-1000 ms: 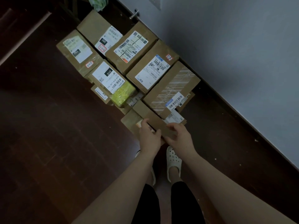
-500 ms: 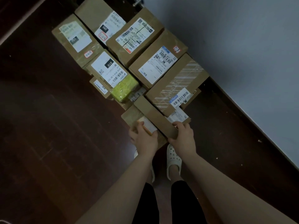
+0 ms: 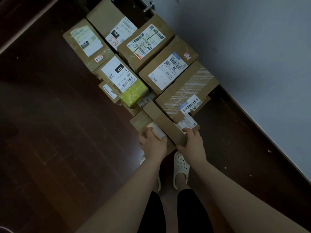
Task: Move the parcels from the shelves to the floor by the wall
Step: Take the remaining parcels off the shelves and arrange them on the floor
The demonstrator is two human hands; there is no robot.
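Several brown cardboard parcels with white labels lie packed together on the dark wooden floor along the grey wall (image 3: 252, 47). At the near end a long narrow brown parcel (image 3: 165, 122) lies slantwise over a flat brown box (image 3: 140, 121). My right hand (image 3: 191, 142) grips the narrow parcel's near end. A small white and orange box (image 3: 156, 131) sits beside it, and my left hand (image 3: 152, 142) holds this small box with the fingers curled round it. A taped box with a barcode label (image 3: 186, 91) sits just behind.
A yellow-green wrapped packet (image 3: 133, 94) lies on the parcels at the left. A metal door stop (image 3: 149, 7) sticks out at the skirting far back. My feet in white clogs (image 3: 180, 167) stand just below the hands. Dark floorboards (image 3: 58, 132) spread to the left.
My hands have drawn apart: the left one moved left onto the small white and orange box, the right one slid right along the narrow parcel's end. The view has moved closer to the parcels.
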